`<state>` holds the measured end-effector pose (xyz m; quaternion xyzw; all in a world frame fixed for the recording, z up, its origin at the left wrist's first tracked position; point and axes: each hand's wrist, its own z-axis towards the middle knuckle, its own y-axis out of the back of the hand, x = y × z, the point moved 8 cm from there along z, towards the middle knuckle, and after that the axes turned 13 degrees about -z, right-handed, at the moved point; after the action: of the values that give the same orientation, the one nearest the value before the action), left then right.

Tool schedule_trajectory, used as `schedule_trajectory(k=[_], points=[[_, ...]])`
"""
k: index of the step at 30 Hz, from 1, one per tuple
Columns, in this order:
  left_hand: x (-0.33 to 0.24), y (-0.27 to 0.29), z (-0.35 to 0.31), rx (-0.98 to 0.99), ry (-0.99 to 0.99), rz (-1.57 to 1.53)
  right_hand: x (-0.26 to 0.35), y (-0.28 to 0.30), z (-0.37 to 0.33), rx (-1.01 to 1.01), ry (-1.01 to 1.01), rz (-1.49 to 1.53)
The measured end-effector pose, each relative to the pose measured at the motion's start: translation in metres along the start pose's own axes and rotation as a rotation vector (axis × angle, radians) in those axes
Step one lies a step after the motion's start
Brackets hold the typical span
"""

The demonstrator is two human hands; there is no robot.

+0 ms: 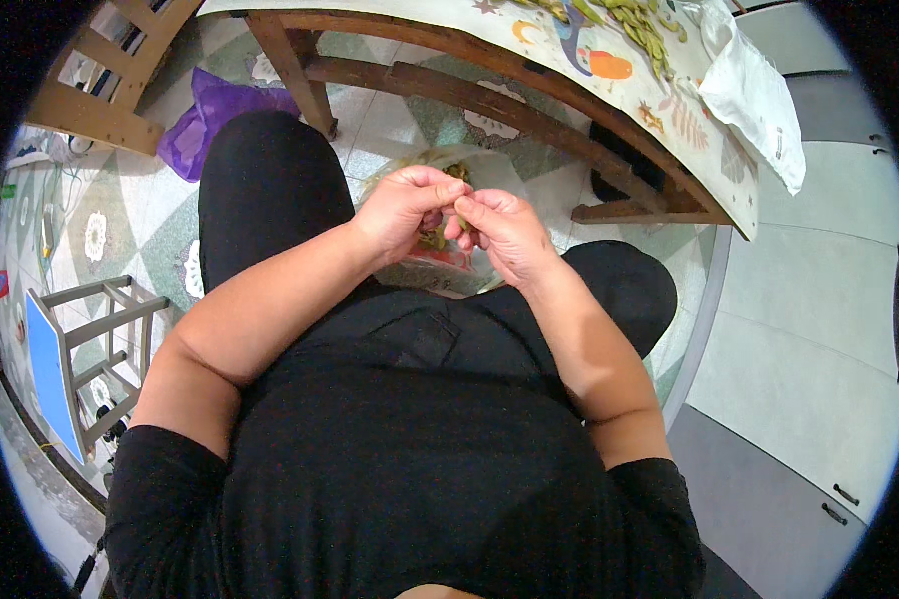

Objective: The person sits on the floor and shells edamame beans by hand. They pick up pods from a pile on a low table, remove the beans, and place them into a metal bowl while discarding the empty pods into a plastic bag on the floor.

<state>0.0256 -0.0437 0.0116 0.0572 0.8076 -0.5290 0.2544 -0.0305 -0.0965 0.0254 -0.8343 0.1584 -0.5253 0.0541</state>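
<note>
My left hand [417, 207] and my right hand [502, 228] meet in front of my lap, thumbs and fingertips pinched together. Between the fingers a bit of green shows, which looks like a bean pod [464, 224]; the fingers hide most of it. Right below, between my knees, stands an open clear plastic bag [489, 165] with green and brownish pods or husks in it. More green bean pods [641, 28] lie heaped on the table at the upper right, beyond my hands' reach as they are now.
The wooden table [449, 88] has a patterned cover, and a white bag [754, 95] hangs over its right end. A purple bag [215, 115] lies on the floor by my left knee. A blue-topped stool [55, 374] lies tipped at left. Pale cabinets [794, 290] line the right.
</note>
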Motion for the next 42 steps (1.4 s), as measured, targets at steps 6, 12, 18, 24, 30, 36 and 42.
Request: schedule_trajectory(k=[6, 12, 18, 24, 30, 36, 42], points=[[-0.008, 0.006, 0.000, -0.002, -0.073, 0.137, -0.004, -0.004, 0.005, 0.009, 0.048, 0.066], [-0.007, 0.003, 0.000, 0.020, -0.086, 0.163, -0.001, -0.003, 0.006, 0.005, 0.138, 0.063], [-0.001, -0.010, -0.001, 0.019, -0.005, -0.145, 0.000, -0.004, 0.010, 0.143, 0.132, 0.347], [-0.005, 0.012, 0.004, 0.011, -0.081, 0.072, 0.001, 0.003, 0.008, -0.003, 0.107, 0.033], [-0.004, 0.011, -0.001, -0.003, -0.090, 0.114, -0.003, -0.001, 0.003, 0.040, 0.029, 0.015], [-0.006, -0.001, -0.003, 0.054, -0.062, 0.050, -0.002, -0.004, 0.006, 0.054, 0.090, 0.121], [0.002, 0.005, 0.000, 0.059, 0.025, -0.090, 0.010, 0.010, 0.004, -0.126, 0.282, -0.249]])
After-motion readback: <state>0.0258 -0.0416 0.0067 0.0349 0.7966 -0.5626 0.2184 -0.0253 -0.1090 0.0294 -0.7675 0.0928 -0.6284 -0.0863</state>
